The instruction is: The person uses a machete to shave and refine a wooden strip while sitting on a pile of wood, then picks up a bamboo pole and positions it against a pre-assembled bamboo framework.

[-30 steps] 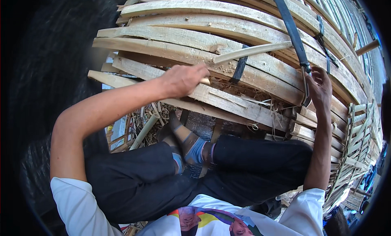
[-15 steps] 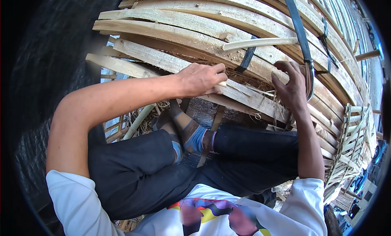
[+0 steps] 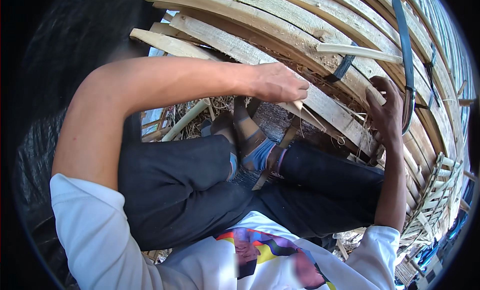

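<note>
My left hand [image 3: 281, 83] is closed, its arm reaching across from the left. From under its fingers pokes a pale thin wooden strip [image 3: 298, 104], mostly hidden by the hand, just over the nearest wooden slat [image 3: 330, 104]. Farther right, my right hand [image 3: 388, 108] is bent over the slats, with thumb and fingers curved but apart and pale wood showing between them. Close beside it on the right is a long dark bar [image 3: 404, 40] with a curved metal end. A loose pale stick [image 3: 357, 51] lies across the slats, its right end by the bar.
Long curved slats [image 3: 280, 25] fan across the far side, bound with black ties [image 3: 342, 69]. Woven strips [image 3: 434, 200] stand at the right. Shavings and a bamboo pole [image 3: 187, 121] lie left of my crossed feet [image 3: 257, 152]. Dark sheeting [image 3: 55, 90] covers the left.
The view has shifted, moving the slats rightward in the picture. My left hand has turned knuckles up, and more of the thin strip shows below it. My right hand keeps nearly the same place.
</note>
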A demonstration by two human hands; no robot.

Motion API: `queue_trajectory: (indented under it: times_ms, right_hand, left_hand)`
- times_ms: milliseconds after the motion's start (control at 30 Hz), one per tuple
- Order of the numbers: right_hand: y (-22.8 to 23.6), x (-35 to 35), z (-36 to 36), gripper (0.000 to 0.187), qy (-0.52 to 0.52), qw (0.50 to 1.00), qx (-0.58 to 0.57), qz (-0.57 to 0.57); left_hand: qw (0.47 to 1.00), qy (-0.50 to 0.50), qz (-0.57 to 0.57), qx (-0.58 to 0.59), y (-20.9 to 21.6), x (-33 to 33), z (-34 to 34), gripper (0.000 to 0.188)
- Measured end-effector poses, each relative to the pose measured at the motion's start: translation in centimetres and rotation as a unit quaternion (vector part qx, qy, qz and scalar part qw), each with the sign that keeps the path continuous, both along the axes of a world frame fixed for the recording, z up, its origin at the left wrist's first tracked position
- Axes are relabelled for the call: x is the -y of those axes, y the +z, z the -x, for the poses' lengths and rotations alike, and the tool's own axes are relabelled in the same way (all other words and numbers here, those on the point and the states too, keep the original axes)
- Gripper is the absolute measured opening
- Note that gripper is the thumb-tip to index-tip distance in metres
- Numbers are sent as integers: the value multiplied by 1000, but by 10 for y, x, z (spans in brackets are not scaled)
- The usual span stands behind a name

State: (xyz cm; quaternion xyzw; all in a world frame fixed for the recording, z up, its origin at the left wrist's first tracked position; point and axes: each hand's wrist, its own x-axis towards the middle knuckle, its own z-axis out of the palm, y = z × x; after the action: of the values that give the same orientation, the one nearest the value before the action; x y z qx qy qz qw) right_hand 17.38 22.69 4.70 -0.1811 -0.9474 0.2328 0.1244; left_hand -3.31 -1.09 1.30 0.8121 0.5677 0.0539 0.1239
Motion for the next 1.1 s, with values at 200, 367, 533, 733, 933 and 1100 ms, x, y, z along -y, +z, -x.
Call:
queue_trajectory:
  times_ms: [200, 367, 533, 733, 933, 1100]
  right_hand:
    - [13, 17, 13, 41, 35, 993, -5, -110]
    - [15, -15, 47, 56, 66, 964, -23, -255]
    - [6, -37, 65, 45, 110, 951, 68, -281]
    - [5, -44, 80, 38, 156, 944, 118, -266]
    - [8, -32, 91, 33, 187, 945, 165, -212]
    - [-4, -49, 101, 50, 132, 968, 38, -211]
  left_hand:
    - [960, 266, 46, 70, 31, 82, 54, 20]
    - [881, 468, -45, 44, 23, 207, 105, 37]
    - [804, 592, -37, 43, -4, 326, 100, 26]
    - [618, 770, 22, 155, -101, 428, -4, 18]
    - [482, 732, 97, 472, -206, 476, -147, 27]
    - [454, 730, 222, 459, -225, 470, -215, 30]
